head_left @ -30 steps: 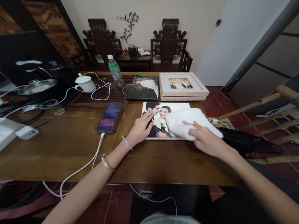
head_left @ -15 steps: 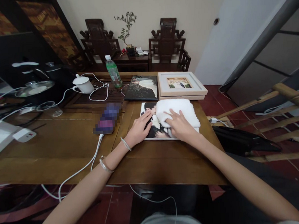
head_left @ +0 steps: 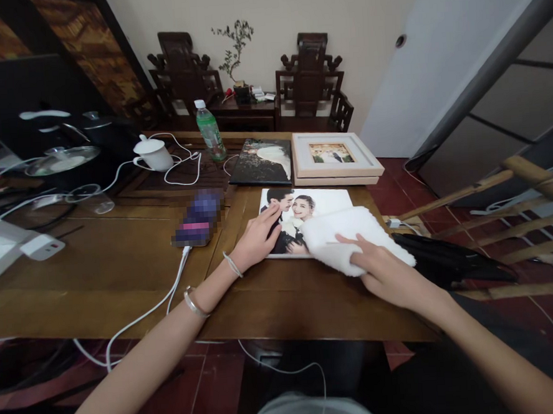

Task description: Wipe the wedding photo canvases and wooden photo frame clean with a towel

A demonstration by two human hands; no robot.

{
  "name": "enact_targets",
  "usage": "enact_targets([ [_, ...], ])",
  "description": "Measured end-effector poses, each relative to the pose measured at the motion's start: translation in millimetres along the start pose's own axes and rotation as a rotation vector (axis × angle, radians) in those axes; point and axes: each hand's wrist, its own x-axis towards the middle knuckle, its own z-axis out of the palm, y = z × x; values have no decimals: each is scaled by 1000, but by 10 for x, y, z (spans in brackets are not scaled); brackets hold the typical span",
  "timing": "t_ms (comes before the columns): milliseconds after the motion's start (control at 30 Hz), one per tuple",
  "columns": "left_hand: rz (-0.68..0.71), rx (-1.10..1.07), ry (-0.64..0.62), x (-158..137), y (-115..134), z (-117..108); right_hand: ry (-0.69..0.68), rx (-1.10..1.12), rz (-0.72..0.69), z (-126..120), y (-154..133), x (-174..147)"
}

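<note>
A photo panel with a couple's picture (head_left: 332, 197) lies flat on the wooden table before me. Across its left edge rests my left hand (head_left: 261, 236), fingers stretched out flat. My right hand (head_left: 373, 260) grips a folded white fluffy towel (head_left: 337, 231), its fingers tucked around a fold. The towel covers the panel's lower right corner and reaches past its right edge; whether it presses on the surface I cannot tell.
Behind the panel lie a dark photo panel (head_left: 262, 162) and pale wooden photo frames (head_left: 372, 170), stacked. To the left are a phone (head_left: 197, 221) on a white cable, a green-labelled bottle (head_left: 210, 133), a lidded white cup (head_left: 154, 154) and a power strip (head_left: 0, 249).
My right hand has moved the towel right and toward me, uncovering the second face and the panel's upper right. My left hand stays in place.
</note>
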Motion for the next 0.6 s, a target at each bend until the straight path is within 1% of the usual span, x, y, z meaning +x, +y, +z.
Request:
enact_targets([
  [67, 3, -7, 6, 1, -3, 1, 32, -50, 41, 24, 152, 143],
  [167, 0, -17, 10, 1, -3, 5, 63, -152, 124, 75, 298, 460],
  [233, -4, -28, 15, 0, 6, 4, 78, -210, 160, 100, 313, 698],
  [300, 9, -62, 36, -1, 28, -8, 91, -241, 157, 119, 260, 917],
  [367, 40, -127, 94, -3, 60, -37, 90, -242, 118, 141, 154, 1085],
  [467, 65, -242, 269, -5, 104, -101, 40, -197, 5, 195, -43, 1192],
  [533, 45, -292, 376, -5, 114, -137, 3, -154, -112, 236, -165, 1153],
  [600, 24, -310, 425, -3, 106, -153, -12, -110, -229, 259, -264, 1028],
])
